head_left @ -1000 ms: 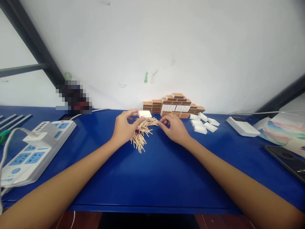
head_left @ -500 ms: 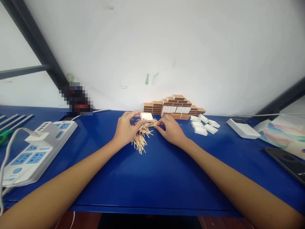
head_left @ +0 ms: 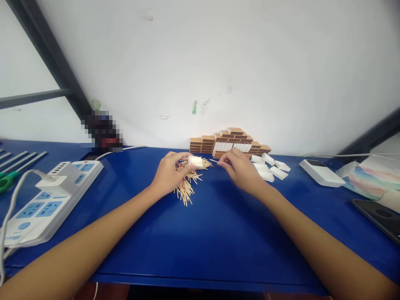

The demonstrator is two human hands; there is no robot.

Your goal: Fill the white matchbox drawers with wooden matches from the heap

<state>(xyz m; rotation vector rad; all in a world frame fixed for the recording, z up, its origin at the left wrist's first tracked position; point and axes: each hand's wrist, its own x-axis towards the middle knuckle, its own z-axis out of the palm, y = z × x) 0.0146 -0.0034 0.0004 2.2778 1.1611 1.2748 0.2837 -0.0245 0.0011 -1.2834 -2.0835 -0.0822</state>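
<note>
My left hand (head_left: 173, 171) grips a small white matchbox tray (head_left: 195, 161) between thumb and fingers, above a loose pile of matchsticks (head_left: 185, 192). To its right, my right hand (head_left: 239, 168) pinches a single matchstick (head_left: 213, 160), whose tip points left toward the tray. The two hands are apart. Several more white matchbox trays (head_left: 279, 173) lie on the table just right of my right hand. Behind both hands rises a stepped stack of brown matchboxes (head_left: 208, 144), partly hidden by my right hand.
On the blue table (head_left: 187, 241), a white power strip (head_left: 59, 204) with a plugged charger lies left, beside green-handled scissors (head_left: 9, 181). At right are a white device (head_left: 322, 173), a pastel packet (head_left: 371, 177) and a dark phone (head_left: 376, 216). A wall stands behind.
My right hand has moved right, away from the pile, with a matchstick now showing in its fingers. My left hand and tray have shifted slightly right; the view has tilted a little.
</note>
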